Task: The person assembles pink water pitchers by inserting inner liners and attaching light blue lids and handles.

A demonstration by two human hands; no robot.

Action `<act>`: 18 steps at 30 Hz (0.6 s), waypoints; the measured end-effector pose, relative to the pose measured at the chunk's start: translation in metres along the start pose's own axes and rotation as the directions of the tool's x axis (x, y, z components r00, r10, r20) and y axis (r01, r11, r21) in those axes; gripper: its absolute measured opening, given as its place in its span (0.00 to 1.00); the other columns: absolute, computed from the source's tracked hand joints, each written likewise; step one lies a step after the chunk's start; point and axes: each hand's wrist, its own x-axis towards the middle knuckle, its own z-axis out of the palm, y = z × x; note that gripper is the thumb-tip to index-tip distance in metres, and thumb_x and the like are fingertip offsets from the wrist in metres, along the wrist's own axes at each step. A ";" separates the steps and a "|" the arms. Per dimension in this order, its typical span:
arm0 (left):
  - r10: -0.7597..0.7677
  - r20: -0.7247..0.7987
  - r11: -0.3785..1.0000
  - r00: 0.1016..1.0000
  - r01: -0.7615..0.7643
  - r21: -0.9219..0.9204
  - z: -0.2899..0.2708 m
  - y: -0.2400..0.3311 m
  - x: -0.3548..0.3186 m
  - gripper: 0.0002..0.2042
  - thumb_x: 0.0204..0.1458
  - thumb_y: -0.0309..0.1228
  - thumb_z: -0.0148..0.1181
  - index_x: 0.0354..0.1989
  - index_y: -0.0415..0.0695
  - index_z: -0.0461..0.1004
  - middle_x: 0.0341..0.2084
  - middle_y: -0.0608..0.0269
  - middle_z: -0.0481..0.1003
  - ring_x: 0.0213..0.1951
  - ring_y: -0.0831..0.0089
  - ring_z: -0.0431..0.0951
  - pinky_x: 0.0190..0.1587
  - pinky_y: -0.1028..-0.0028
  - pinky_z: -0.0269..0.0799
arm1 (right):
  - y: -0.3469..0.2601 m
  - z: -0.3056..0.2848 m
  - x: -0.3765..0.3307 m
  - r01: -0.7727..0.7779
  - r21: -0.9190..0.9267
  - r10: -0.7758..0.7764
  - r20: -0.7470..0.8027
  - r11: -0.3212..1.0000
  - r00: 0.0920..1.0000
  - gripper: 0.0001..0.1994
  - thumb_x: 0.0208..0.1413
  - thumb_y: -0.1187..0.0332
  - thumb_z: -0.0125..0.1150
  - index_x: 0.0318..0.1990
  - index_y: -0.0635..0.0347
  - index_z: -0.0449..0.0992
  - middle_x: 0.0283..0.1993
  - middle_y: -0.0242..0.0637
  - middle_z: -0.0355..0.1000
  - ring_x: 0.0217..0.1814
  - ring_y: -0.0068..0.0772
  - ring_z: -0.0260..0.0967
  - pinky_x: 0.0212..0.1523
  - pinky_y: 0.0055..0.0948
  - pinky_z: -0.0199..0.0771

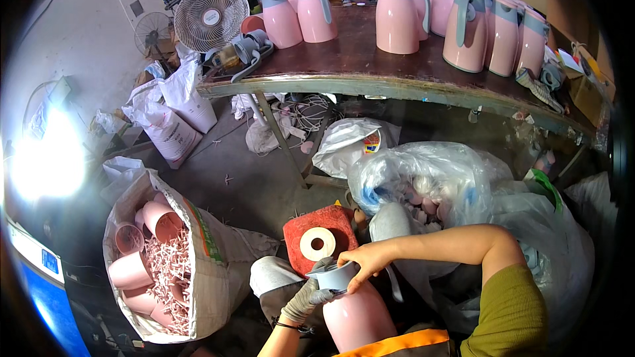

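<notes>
A pink thermos jug body (360, 317) leans in my lap with its upper end away from me. At that end sits a grey-blue spout collar (336, 279), with a handle-like grey strip hanging beside it. My left hand (304, 301), in a grey glove, is closed round the collar's left side. From the right, my bare right hand (368, 261) grips the collar's rim with thumb and fingers. Whether the collar is fully seated on the body cannot be made out. Just beyond my hands, a pale ring-shaped roll (317, 244) lies on a red padded block (295, 233).
An open white sack (228, 258) at left holds pink cups and shredded pieces. Clear plastic bags (423, 158) with parts stand at right. Ahead, a brown table (350, 53) carries several pink jugs (397, 23); a fan (211, 16) and co-workers are behind.
</notes>
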 end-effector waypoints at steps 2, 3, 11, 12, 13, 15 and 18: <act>0.032 0.000 0.999 0.999 -0.032 0.012 0.001 -0.001 0.002 0.50 0.36 0.49 0.73 0.67 0.44 0.50 0.54 0.65 0.65 0.50 0.77 0.67 0.49 0.77 0.68 | -0.005 -0.001 -0.004 -0.013 0.009 0.013 -0.001 1.000 1.000 0.47 0.37 0.38 0.72 0.60 0.57 0.61 0.40 0.44 0.72 0.28 0.32 0.71 0.27 0.28 0.71; 0.049 -0.010 0.999 0.999 -0.049 0.011 0.004 0.002 0.002 0.50 0.36 0.49 0.72 0.66 0.44 0.51 0.54 0.65 0.65 0.50 0.78 0.67 0.48 0.78 0.68 | -0.005 -0.001 -0.005 -0.007 0.012 0.007 -0.006 1.000 1.000 0.46 0.37 0.38 0.72 0.60 0.58 0.61 0.40 0.45 0.72 0.28 0.32 0.71 0.27 0.28 0.71; 0.070 0.023 0.994 0.997 -0.072 0.087 0.007 0.015 0.006 0.48 0.36 0.51 0.72 0.64 0.42 0.55 0.52 0.67 0.65 0.50 0.79 0.66 0.46 0.79 0.69 | -0.002 -0.005 0.005 -0.019 0.030 0.017 0.062 0.999 0.998 0.48 0.35 0.44 0.76 0.59 0.64 0.60 0.36 0.43 0.73 0.28 0.29 0.73 0.24 0.25 0.71; 0.062 0.026 0.994 0.998 -0.064 0.088 0.008 0.017 0.006 0.48 0.35 0.51 0.72 0.64 0.42 0.54 0.52 0.67 0.65 0.50 0.79 0.66 0.45 0.79 0.69 | -0.002 -0.005 0.008 -0.001 0.039 -0.001 0.068 0.999 0.998 0.48 0.35 0.45 0.77 0.59 0.65 0.60 0.36 0.43 0.73 0.28 0.29 0.73 0.24 0.24 0.72; 0.055 0.025 0.994 0.998 -0.057 0.089 0.008 0.019 0.005 0.49 0.35 0.52 0.72 0.64 0.42 0.54 0.51 0.67 0.65 0.49 0.80 0.66 0.45 0.80 0.69 | -0.002 -0.006 0.010 0.019 0.046 -0.022 0.076 0.999 0.997 0.47 0.35 0.46 0.78 0.59 0.65 0.60 0.35 0.42 0.73 0.29 0.29 0.73 0.25 0.24 0.72; 0.039 0.004 0.998 0.999 -0.039 0.050 0.009 0.018 0.003 0.50 0.34 0.53 0.73 0.64 0.42 0.54 0.51 0.67 0.65 0.49 0.80 0.66 0.44 0.80 0.69 | -0.005 -0.007 0.009 0.014 0.076 -0.022 0.094 0.997 0.995 0.47 0.35 0.48 0.78 0.58 0.66 0.60 0.36 0.42 0.73 0.29 0.28 0.72 0.25 0.23 0.73; 0.031 0.008 0.999 0.999 -0.031 0.032 0.006 0.016 0.002 0.52 0.32 0.54 0.73 0.65 0.41 0.52 0.52 0.66 0.65 0.49 0.80 0.66 0.44 0.81 0.69 | -0.003 -0.005 0.010 0.039 0.103 -0.048 0.079 0.994 0.996 0.46 0.35 0.49 0.79 0.57 0.67 0.61 0.37 0.42 0.72 0.31 0.27 0.71 0.26 0.23 0.73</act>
